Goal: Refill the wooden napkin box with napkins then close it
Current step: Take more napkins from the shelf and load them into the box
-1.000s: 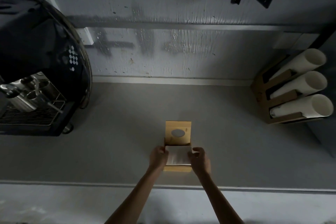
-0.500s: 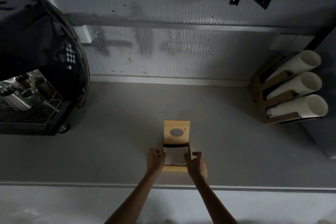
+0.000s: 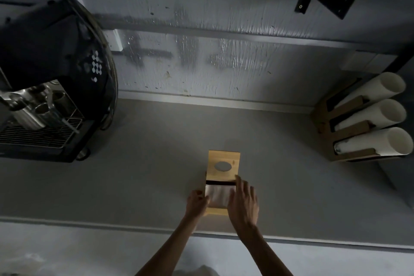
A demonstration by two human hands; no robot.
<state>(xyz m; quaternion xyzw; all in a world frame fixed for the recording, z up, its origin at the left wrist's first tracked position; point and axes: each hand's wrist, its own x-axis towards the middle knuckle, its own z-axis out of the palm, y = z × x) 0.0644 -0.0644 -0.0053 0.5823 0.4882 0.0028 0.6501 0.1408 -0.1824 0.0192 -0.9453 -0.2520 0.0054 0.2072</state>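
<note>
Wooden napkin box low centre of the grey tabletop, white napkins inside, lid slid partly back, left hand curled on the box's left side, right hand with loosely spread fingers touching the lid's near edge

Napkin box and lid: pale wood, smooth, matt. Napkins: white paper, soft sheen; countertop: grey, matt, even. Wall: grey paint, rough and streaked; coffee machine: glossy black casing with polished metal parts.
</note>
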